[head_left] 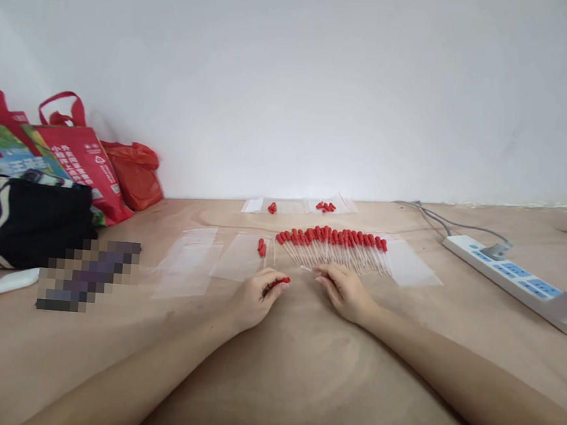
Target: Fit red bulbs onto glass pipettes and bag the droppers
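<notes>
Between the thumb and fingers of my left hand (260, 297) is a red rubber dropper bulb (282, 280), its end poking out to the right. My right hand (346, 292) pinches a thin clear glass dropper tube (305, 268) that points left, apart from the bulb. Just beyond both hands lies a row of droppers (331, 236), red bulbs at the far end and clear tubes toward me. Two loose red bulbs (262, 247) rest left of the row, beside a bare tube (274, 252).
Clear plastic bags (189, 261) lie left of the row, and another bag (414, 265) lies right. Near the wall, bags carry more red bulbs (326, 207). A power strip (514, 276) sits right; shopping bags (84, 164), a black cloth item (47, 223) and a blurred dark object (94, 276) are left.
</notes>
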Tool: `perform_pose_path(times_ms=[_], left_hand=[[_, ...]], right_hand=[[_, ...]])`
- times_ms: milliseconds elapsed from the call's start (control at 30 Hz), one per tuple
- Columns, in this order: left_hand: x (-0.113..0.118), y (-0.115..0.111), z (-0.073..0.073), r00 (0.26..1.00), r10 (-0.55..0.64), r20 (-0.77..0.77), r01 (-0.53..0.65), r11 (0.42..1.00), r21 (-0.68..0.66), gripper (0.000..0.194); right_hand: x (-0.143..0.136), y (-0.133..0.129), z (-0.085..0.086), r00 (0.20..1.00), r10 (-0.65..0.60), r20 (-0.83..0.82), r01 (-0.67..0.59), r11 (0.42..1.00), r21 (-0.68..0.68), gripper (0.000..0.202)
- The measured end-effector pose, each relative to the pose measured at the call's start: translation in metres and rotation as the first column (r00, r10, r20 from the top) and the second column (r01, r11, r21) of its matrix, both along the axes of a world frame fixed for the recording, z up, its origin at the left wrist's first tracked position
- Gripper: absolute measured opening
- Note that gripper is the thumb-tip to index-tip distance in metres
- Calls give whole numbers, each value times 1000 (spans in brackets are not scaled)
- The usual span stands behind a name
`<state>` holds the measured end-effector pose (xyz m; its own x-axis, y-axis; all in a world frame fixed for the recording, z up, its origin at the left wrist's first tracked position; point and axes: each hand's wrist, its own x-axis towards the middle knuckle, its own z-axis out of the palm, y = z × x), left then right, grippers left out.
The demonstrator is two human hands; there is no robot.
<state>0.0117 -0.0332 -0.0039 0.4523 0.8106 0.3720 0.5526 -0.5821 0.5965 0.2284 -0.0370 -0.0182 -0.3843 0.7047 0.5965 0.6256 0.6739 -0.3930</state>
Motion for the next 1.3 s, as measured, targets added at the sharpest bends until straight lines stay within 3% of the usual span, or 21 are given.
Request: perform_pose_path(times_ms=[133,300,467,667,1033,1300], left_hand=[[0,-2,2,1000,-12,9,12,1000,-23,18],[0,-1,2,999,-38,11,38,999,-11,18],[-1,0,2,993,-114,-1,114,992,52,19],[-2,0,1,985,-167,-49,169,985,38,21],[2,-3,6,974,-183,-133,191,981,43,21],[1,-1,5,983,-128,-133,134,990,40,17]], right_hand=[[-11,0,3,997,71,20,-72,997,12,20],[-11,0,1,989,76,130,-78,997,5,22],[-8,1,0,985,95,146,-96,995,-4,23],[-6,4,0,975,114,191,-116,993,0,24],[-5,4,6,961,56,271,-78,994,71,25],[-10,1,7,966,48,253,-50,999,3,25]])
